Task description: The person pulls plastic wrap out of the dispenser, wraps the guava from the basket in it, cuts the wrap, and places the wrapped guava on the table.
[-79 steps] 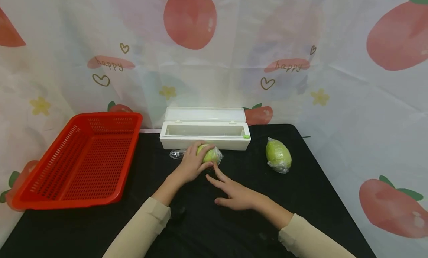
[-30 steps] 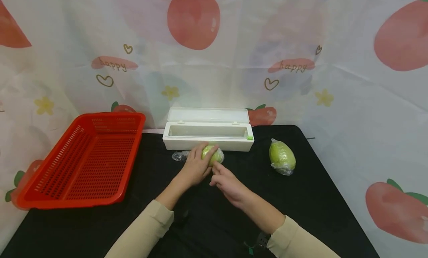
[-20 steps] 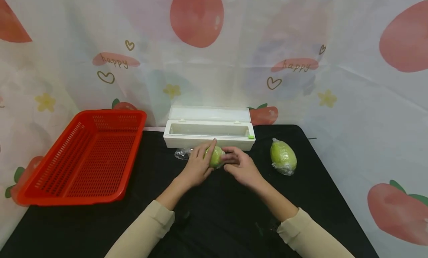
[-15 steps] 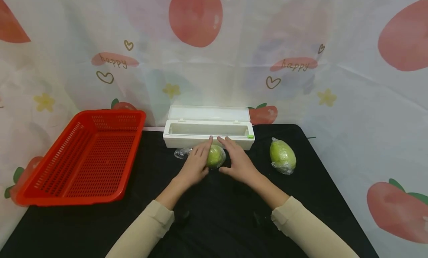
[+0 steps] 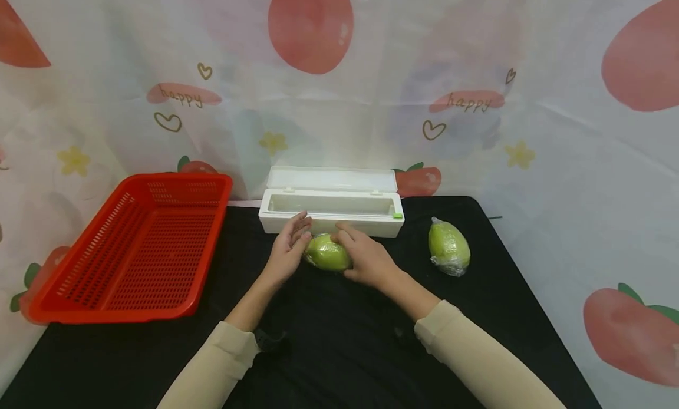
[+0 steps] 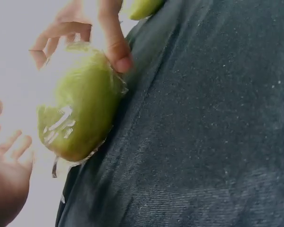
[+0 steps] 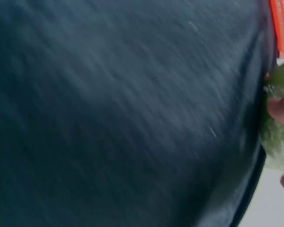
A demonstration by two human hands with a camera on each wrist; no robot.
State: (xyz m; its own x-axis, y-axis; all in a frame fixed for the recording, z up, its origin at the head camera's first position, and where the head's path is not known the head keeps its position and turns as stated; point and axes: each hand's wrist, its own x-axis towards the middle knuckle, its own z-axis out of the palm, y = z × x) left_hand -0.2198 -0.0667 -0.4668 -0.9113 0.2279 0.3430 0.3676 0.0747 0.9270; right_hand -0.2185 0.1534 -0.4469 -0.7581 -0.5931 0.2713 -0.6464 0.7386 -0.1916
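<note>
A green oval fruit (image 5: pixel 328 253) in clear cling film lies on the black cloth, in front of the white box. My right hand (image 5: pixel 367 257) grips its right end; in the left wrist view the thumb (image 6: pixel 117 52) lies along one side and the curled fingers behind. Beside the fruit's left end is my left hand (image 5: pixel 286 250), fingers apart and loosely bent. In the left wrist view a gap shows between the left hand (image 6: pixel 9 184) and the fruit (image 6: pixel 83 104). The right wrist view catches only part of the wrapped fruit (image 7: pixel 277 139) at its edge.
A long white cling film box (image 5: pixel 331 225) stands at the back with its lid (image 5: pixel 331 179) raised. To the right lies a second film-wrapped green fruit (image 5: pixel 448 248). A red slotted basket (image 5: pixel 191 300) stands at the left, and a printed curtain (image 5: pixel 350 120) hangs behind.
The left hand has come off the fruit and shifted left, while the right hand has closed in and taken hold of it. The fruit now lies more lengthwise, left to right.
</note>
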